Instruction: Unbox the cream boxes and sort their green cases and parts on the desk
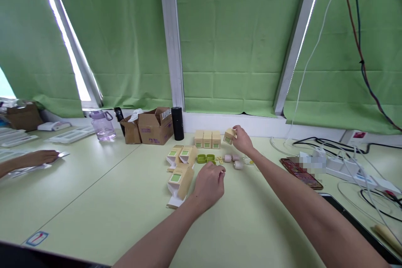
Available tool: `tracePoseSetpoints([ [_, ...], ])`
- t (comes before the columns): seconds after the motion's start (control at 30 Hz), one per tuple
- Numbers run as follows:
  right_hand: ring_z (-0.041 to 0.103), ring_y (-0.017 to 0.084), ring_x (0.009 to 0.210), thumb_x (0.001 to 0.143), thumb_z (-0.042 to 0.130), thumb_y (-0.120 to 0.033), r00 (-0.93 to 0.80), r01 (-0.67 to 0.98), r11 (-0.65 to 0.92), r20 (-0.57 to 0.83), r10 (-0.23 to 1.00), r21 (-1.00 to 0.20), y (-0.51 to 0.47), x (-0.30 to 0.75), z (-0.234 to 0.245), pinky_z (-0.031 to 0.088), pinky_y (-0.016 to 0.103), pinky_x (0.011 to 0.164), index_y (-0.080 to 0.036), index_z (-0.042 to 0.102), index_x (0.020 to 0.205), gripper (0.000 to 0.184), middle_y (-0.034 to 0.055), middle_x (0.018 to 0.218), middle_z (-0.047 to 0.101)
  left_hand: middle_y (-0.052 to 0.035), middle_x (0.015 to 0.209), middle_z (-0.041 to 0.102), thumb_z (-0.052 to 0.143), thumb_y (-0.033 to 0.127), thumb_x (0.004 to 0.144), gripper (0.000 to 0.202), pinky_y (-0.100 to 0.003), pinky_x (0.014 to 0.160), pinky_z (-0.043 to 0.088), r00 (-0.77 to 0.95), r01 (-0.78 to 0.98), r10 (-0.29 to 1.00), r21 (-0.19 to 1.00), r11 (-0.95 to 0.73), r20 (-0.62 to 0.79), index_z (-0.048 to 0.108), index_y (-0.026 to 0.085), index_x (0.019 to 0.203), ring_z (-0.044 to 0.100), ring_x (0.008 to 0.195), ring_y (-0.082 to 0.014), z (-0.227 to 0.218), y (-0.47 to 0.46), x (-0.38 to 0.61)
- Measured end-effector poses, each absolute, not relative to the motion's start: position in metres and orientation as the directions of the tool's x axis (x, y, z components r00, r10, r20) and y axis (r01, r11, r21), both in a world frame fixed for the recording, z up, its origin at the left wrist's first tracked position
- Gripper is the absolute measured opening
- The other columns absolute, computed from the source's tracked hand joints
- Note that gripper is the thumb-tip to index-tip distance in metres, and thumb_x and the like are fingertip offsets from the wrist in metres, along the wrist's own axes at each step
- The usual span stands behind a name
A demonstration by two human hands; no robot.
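My right hand (242, 139) is closed around a small tan box with a green label (229, 135), holding it tilted beside a row of three like boxes (207, 139) near the window ledge. My left hand (210, 184) is curled in a pinch, holding something small I cannot make out, just right of an open tan carton (179, 183). Two more open cartons (181, 155) lie behind it. Between my hands lie a green two-well case (205, 158), small yellow pieces (219, 159) and pale pink capsule-like items (234, 160).
Open cardboard boxes (150, 126), a black cylinder (177, 123) and a clear purple jug (102, 125) stand at the back left. Another person's hand (37, 158) rests on packets at far left. A power strip with cables (345, 167) and a red packet (300, 172) lie on the right.
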State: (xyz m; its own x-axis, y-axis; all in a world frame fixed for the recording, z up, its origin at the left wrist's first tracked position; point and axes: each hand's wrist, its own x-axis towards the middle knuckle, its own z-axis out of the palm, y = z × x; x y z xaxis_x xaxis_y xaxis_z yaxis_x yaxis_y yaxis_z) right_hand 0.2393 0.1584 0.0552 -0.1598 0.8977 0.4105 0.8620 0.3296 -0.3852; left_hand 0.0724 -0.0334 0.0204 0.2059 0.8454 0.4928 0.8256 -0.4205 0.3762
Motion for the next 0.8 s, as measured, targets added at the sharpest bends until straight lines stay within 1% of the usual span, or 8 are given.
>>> tracePoseSetpoints([
  [0.1, 0.062, 0.022, 0.113, 0.096, 0.053, -0.025, -0.192, 0.795, 0.407, 0.45, 0.872, -0.45, 0.123, 0.252, 0.059, 0.048, 0.031, 0.087, -0.023, 0.037, 0.139, 0.045, 0.0115, 0.131, 0.061, -0.0081, 0.1, 0.071, 0.051, 0.012, 0.096, 0.02, -0.038, 0.092, 0.051, 0.076, 0.761, 0.823, 0.501, -0.413, 0.563, 0.068, 0.019, 0.106, 0.063, 0.103, -0.0233, 0.024, -0.03, 0.069],
  [0.17, 0.063, 0.022, 0.109, 0.095, 0.056, -0.028, -0.221, 0.746, 0.456, 0.465, 0.857, -0.485, 0.09, 0.259, 0.056, 0.05, 0.031, 0.086, -0.025, 0.037, 0.137, 0.047, 0.0091, 0.128, 0.063, -0.008, 0.104, 0.069, 0.051, 0.011, 0.096, 0.021, -0.038, 0.095, 0.051, -0.009, 0.722, 0.82, 0.571, -0.39, 0.572, 0.065, 0.019, 0.109, 0.063, 0.106, -0.0227, 0.026, -0.027, 0.067],
  [0.23, 0.064, 0.024, 0.105, 0.089, 0.061, -0.027, -0.275, 0.602, 0.538, 0.478, 0.834, -0.591, 0.053, 0.263, 0.048, 0.052, 0.035, 0.085, -0.026, 0.041, 0.135, 0.05, 0.0087, 0.122, 0.066, -0.0081, 0.108, 0.068, 0.051, 0.009, 0.094, 0.023, -0.038, 0.099, 0.051, -0.074, 0.676, 0.826, 0.637, -0.37, 0.559, 0.063, 0.02, 0.111, 0.063, 0.109, -0.0217, 0.026, -0.023, 0.065],
  [0.33, 0.064, 0.025, 0.101, 0.088, 0.062, -0.026, -0.336, 0.486, 0.581, 0.474, 0.814, -0.653, 0.007, 0.266, 0.032, 0.053, 0.04, 0.086, -0.027, 0.045, 0.129, 0.045, 0.0084, 0.121, 0.065, -0.0094, 0.114, 0.067, 0.051, 0.005, 0.091, 0.031, -0.038, 0.102, 0.051, -0.098, 0.609, 0.86, 0.713, -0.346, 0.501, 0.063, 0.019, 0.115, 0.064, 0.111, -0.0206, 0.025, -0.02, 0.064],
  [0.47, 0.063, 0.025, 0.105, 0.086, 0.063, -0.023, -0.411, 0.42, 0.597, 0.443, 0.797, -0.683, -0.018, 0.268, 0.007, 0.054, 0.041, 0.088, -0.027, 0.044, 0.134, 0.051, 0.0087, 0.125, 0.064, -0.0097, 0.113, 0.07, 0.05, 0.0, 0.085, 0.042, -0.04, 0.103, 0.05, -0.045, 0.608, 0.913, 0.737, -0.296, 0.404, 0.068, 0.018, 0.118, 0.064, 0.114, -0.0232, 0.023, -0.023, 0.066],
  [0.6, 0.059, 0.028, 0.12, 0.078, 0.072, -0.022, -0.421, 0.446, 0.593, 0.428, 0.8, -0.67, -0.014, 0.274, -0.012, 0.055, 0.04, 0.087, -0.03, 0.04, 0.144, 0.073, 0.0104, 0.136, 0.057, -0.0103, 0.116, 0.071, 0.05, -0.001, 0.08, 0.045, -0.041, 0.103, 0.05, -0.031, 0.621, 0.943, 0.746, -0.241, 0.331, 0.073, 0.017, 0.115, 0.063, 0.116, -0.0259, 0.022, -0.029, 0.069],
  [0.67, 0.06, 0.027, 0.116, 0.078, 0.071, -0.021, -0.405, 0.457, 0.591, 0.437, 0.803, -0.665, -0.01, 0.277, -0.016, 0.055, 0.038, 0.083, -0.03, 0.043, 0.143, 0.072, 0.0098, 0.132, 0.058, -0.0095, 0.116, 0.073, 0.051, -0.001, 0.078, 0.045, -0.04, 0.102, 0.05, -0.005, 0.626, 0.952, 0.743, -0.235, 0.306, 0.076, 0.017, 0.112, 0.064, 0.114, -0.0264, 0.021, -0.03, 0.07],
  [0.8, 0.063, 0.022, 0.09, 0.08, 0.067, -0.024, -0.383, 0.458, 0.566, 0.423, 0.821, -0.685, -0.006, 0.279, -0.019, 0.052, 0.032, 0.069, -0.028, 0.047, 0.135, 0.058, 0.005, 0.11, 0.06, -0.0069, 0.11, 0.076, 0.051, -0.002, 0.075, 0.046, -0.038, 0.097, 0.051, 0.024, 0.636, 0.947, 0.726, -0.261, 0.32, 0.078, 0.019, 0.106, 0.066, 0.107, -0.0256, 0.02, -0.028, 0.071],
])
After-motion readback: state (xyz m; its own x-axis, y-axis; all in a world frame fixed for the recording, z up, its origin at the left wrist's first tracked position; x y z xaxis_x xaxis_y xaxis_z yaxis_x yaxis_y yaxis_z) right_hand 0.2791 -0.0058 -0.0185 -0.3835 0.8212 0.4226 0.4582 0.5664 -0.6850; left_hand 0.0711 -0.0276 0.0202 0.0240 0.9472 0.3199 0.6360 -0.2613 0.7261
